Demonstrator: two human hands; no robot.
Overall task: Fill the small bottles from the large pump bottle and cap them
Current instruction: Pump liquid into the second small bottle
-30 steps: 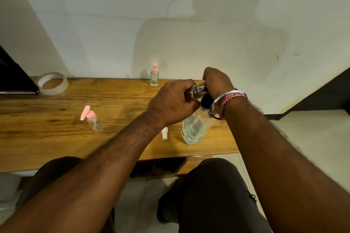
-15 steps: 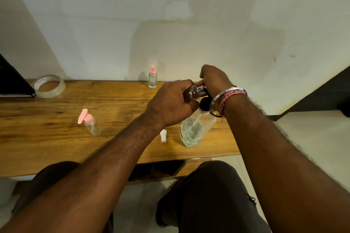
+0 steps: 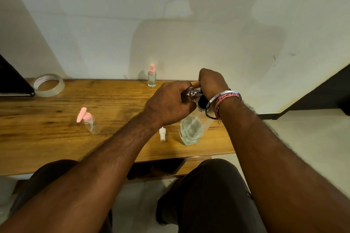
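Note:
The large clear pump bottle [image 3: 191,132] with pale liquid stands near the table's front right edge. Its black pump head [image 3: 202,102] shows under my right wrist. My right hand [image 3: 212,83] is closed over the pump top. My left hand [image 3: 168,106] grips a small clear bottle [image 3: 191,93], tilted with its neck toward the pump spout. A small white cap [image 3: 162,134] lies on the table just left of the large bottle. A small bottle with a pink pump top [image 3: 89,122] stands at the left. At the back by the wall stands a capped pink spray bottle [image 3: 151,78].
A roll of clear tape [image 3: 48,85] lies at the back left, beside a black flat object [image 3: 11,83] at the left edge. The wooden table [image 3: 56,143] ends just right of the large bottle. My knees are below the front edge.
Both hands stay on the small bottle and pump; my right hand has risen slightly. The camera view has shifted a little.

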